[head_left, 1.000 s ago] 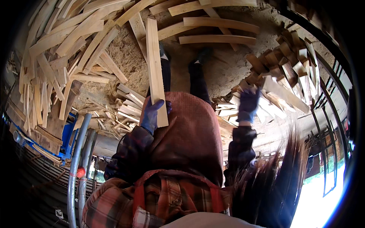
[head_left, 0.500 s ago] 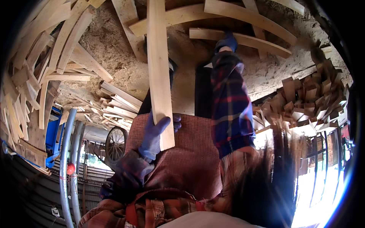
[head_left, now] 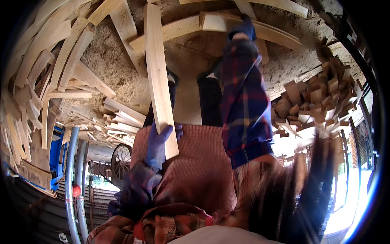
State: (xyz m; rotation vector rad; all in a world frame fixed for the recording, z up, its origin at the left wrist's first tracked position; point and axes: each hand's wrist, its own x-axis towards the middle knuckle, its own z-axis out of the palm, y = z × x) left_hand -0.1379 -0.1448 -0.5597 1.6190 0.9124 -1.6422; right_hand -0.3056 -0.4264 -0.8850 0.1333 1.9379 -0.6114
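My left hand [head_left: 159, 141], in a bluish-purple work glove, grips the near end of a long pale wooden plank [head_left: 157, 77]. Its thumb lies on top of the wood, and the fingers come round the right edge. The plank stretches away from my lap over the ground. My right arm reaches far forward. At its end my right hand [head_left: 243, 31], in a blue glove and somewhat blurred, is closed over another wooden board [head_left: 214, 23] that lies crosswise. Its fingers are partly hidden, but they wrap over the board's edge.
Another long board [head_left: 174, 30] lies crosswise at the far side. Loose planks [head_left: 61, 53] heap up on the left, with shorter strips [head_left: 124, 118] nearer. Stacked wood pieces [head_left: 313, 97] stand at right. Metal poles [head_left: 73, 183] and a spoked wheel [head_left: 121, 160] are at lower left.
My right hand has moved farther forward, and the board under it has shifted with it toward the other crosswise boards. The left hand keeps its hold on the plank. The view has shifted slightly.
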